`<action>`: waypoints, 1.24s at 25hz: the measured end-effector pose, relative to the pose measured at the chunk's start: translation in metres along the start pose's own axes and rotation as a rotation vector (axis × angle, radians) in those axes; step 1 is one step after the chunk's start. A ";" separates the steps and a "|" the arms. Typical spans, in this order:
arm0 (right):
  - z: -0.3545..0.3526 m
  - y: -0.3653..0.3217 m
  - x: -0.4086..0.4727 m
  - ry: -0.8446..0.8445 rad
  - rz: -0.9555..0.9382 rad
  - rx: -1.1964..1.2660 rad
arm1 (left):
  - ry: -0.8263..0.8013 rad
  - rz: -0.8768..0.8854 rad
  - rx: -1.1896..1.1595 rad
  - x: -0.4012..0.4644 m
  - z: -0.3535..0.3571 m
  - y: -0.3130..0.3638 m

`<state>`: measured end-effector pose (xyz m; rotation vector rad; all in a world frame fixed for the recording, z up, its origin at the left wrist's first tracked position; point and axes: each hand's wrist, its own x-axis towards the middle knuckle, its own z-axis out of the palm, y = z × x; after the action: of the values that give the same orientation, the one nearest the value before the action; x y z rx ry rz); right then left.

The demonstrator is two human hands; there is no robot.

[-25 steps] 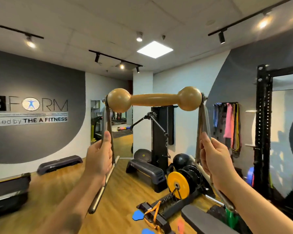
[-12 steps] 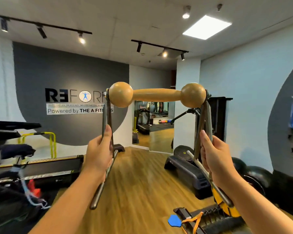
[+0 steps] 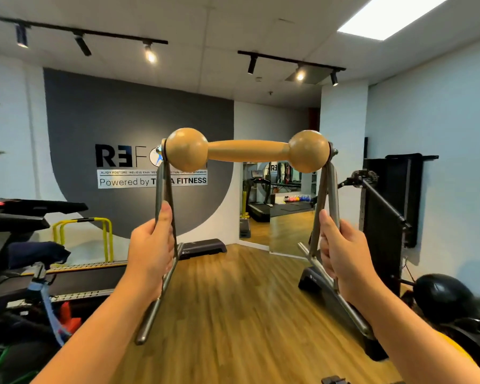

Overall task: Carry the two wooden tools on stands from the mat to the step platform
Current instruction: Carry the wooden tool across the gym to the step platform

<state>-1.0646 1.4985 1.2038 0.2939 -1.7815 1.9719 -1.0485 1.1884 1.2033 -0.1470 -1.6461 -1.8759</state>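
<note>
A: The room is a gym with a wooden plank floor (image 3: 233,314), a grey wall with a sign (image 3: 150,180), and black track lights on the ceiling.

B: And the thing to carry?

A: One wooden tool (image 3: 247,149) is held up in the air before the person, at about chest height. It has a smooth, rounded bar with a ball on each end, and it sits on top of a metal stand (image 3: 326,195) with thin grey legs. The left hand (image 3: 150,250) is wrapped around the left legs, and the right hand (image 3: 344,256) is wrapped around the right legs. I do not see the second tool or the mat.

B: What can go wrong?

A: I think the metal legs are smooth, so the stand may slip or tilt if one hand loosens. The long foot rails stick out low and could hit the treadmill (image 3: 39,212) at the left or the black machine (image 3: 388,203) at the right. A step platform (image 3: 203,245) lies by the far wall, another (image 3: 313,281) is nearer at the right; which is the goal, I cannot tell.
</note>
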 end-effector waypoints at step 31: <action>0.253 0.455 0.756 -0.249 -0.008 0.158 | 0.198 0.036 0.096 0.701 0.146 -0.452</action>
<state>-1.9733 1.3734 1.1811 0.6217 -1.7684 2.1526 -1.8861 1.0669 1.1798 0.0479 -1.5822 -1.7218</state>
